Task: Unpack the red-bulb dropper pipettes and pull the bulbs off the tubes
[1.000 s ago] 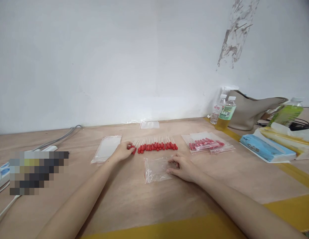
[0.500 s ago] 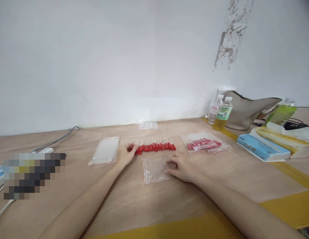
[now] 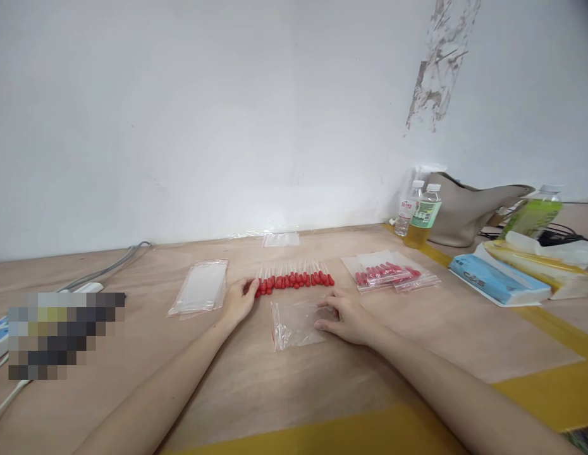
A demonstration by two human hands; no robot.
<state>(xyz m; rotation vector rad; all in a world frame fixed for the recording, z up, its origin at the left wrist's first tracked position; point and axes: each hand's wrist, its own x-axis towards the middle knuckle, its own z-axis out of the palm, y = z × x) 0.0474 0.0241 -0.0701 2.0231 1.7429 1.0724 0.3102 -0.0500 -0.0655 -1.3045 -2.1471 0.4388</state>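
Left hand is lying flat, fingers spread, touching left end of red-tipped dropper row mid table. Right hand is pinching clear zip bag edge, just in front of row.

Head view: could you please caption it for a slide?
Left hand at a row of red-tipped droppers; right hand on an empty clear bag.

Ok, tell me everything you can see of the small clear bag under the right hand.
The clear plastic bag is small, see-through and crinkled, with a red strip along its left edge. It looks empty and lies flat on the wooden table, just in front of the row of red-tipped sticks. The right hand touches its right end.
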